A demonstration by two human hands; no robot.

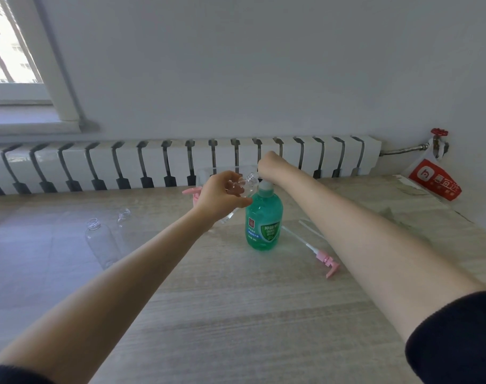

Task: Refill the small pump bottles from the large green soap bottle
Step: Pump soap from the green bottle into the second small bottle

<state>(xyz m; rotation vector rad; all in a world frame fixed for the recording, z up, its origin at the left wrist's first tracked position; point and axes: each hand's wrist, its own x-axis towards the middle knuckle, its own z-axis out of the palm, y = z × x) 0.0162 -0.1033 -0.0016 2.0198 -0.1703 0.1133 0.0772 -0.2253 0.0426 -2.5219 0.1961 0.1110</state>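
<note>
The large green soap bottle point(264, 220) stands upright on the wooden table point(236, 314), its white collar showing under my right hand point(268, 163). That hand bends down over the bottle's top; its fingers are hidden behind the wrist. My left hand point(219, 198) grips a small clear bottle point(248, 184), tilted with its open neck close to the green bottle's top. Two more small clear bottles point(99, 241) point(124, 217), uncapped, stand at the left. A pink pump head with its long tube point(326, 260) lies right of the green bottle. Another pink pump point(190, 193) peeks out behind my left hand.
A clear container point(208, 173) stands at the table's far edge behind my left hand. A white radiator point(180, 162) runs along the wall. A red and white bag point(433, 180) hangs at the far right under a red valve point(439, 133). A loose tube point(309, 227) lies by my right forearm.
</note>
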